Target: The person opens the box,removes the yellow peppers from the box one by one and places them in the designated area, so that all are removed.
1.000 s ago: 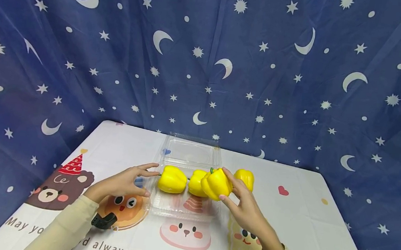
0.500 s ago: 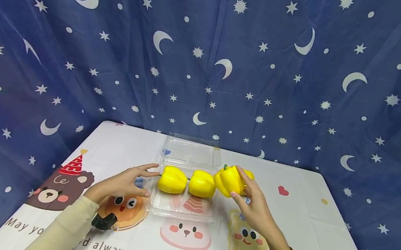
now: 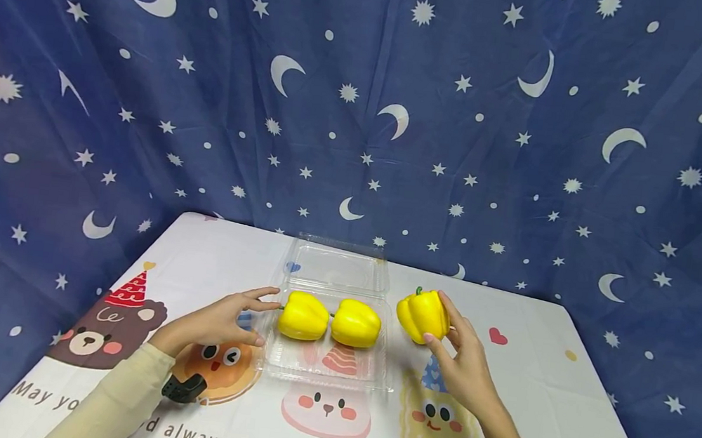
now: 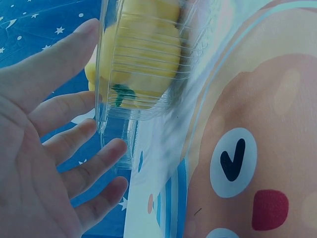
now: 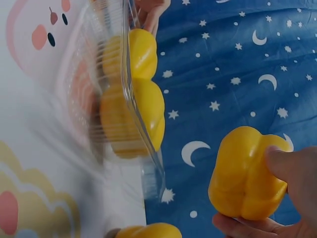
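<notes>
A clear plastic clamshell container lies opened out on the table, its lid folded back. Side by side in its base are two yellow bell peppers, a left one and a right one. My right hand pinches another yellow bell pepper by its side, raised to the right of the container with its green stem up. Relaxed and spread, my left hand has its fingertips at the container's left edge. One more yellow pepper shows low in the right wrist view, hidden in the head view.
A white cloth with cartoon prints covers the table. Behind it hangs a dark blue curtain with moons and stars. Each wrist wears a black strap.
My right hand has carried its bell pepper rightward, from over the container's right side to beyond its edge, uncovering the right pepper inside. My left hand has stayed in place.
</notes>
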Available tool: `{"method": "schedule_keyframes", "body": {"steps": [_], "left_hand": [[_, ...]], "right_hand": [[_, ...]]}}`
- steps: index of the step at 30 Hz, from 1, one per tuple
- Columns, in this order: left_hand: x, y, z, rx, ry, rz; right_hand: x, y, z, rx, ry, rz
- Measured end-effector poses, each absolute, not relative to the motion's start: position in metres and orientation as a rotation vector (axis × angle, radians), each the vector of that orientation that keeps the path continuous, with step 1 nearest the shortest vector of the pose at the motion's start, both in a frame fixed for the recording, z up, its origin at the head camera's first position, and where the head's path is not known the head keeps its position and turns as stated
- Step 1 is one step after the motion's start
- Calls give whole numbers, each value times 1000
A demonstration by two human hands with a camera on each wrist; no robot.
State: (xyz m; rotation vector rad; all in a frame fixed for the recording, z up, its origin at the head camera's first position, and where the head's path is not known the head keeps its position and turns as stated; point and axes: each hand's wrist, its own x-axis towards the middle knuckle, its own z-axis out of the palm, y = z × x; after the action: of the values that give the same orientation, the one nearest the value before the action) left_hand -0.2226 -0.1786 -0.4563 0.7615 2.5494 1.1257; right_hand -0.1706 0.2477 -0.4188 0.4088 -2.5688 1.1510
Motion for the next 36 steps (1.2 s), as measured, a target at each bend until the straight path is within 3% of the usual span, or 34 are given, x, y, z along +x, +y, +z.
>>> {"method": "schedule_keyframes", "body": {"steps": [36], "left_hand": [[-223,-179,-457,748,2541,1145]], "right_hand": [[-178,290,-425,245,-2514,1144]]}}
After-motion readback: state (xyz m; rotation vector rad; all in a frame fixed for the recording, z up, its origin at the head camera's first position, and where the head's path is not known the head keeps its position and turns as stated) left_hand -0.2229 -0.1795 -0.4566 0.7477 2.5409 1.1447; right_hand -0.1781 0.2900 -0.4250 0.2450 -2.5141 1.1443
